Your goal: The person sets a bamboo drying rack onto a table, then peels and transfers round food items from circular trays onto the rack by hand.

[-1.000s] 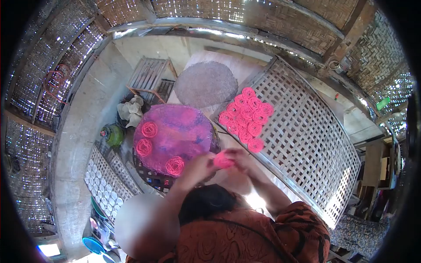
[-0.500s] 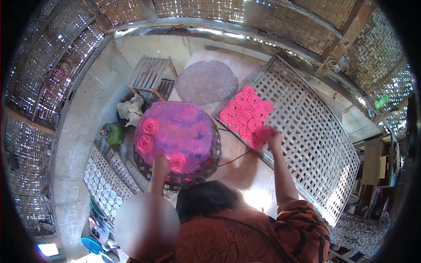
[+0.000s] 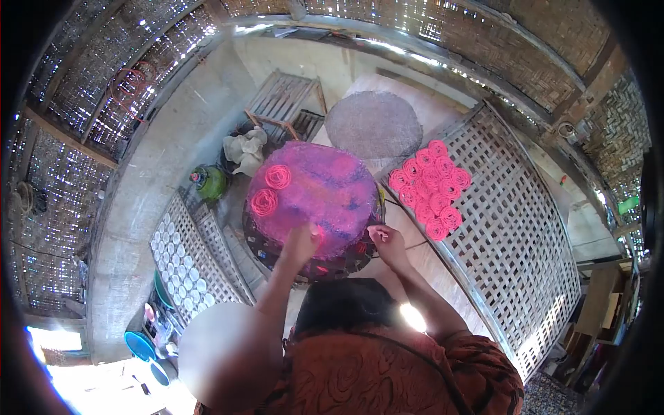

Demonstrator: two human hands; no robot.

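Note:
A round pad stained pink and purple (image 3: 325, 176) sits on a dark woven base in front of me. Two coils of pink strands (image 3: 278, 177), like noodle nests, lie on its left side. My left hand (image 3: 300, 245) is over the pad's near part, fingers closed, with a bit of bright pink at the fingertips; most of what it holds is hidden. By the pad's right edge, my right hand (image 3: 389, 245) holds nothing that I can see, its fingers partly apart. To the right, a cluster of pink coils (image 3: 434, 181) rests on a slatted bamboo rack (image 3: 512, 228).
A grey round mat (image 3: 373, 124) lies behind the pad. Beyond the pad's left side are a wooden stand (image 3: 283, 97), a pale cloth (image 3: 245, 149) and a green gas cylinder (image 3: 209, 183). A woven tray with white discs (image 3: 176, 259) leans at left.
My right hand has moved left from the coils on the rack to the pad's edge. The third coil, beside my left hand before, no longer shows on the pad. The camera view has shifted.

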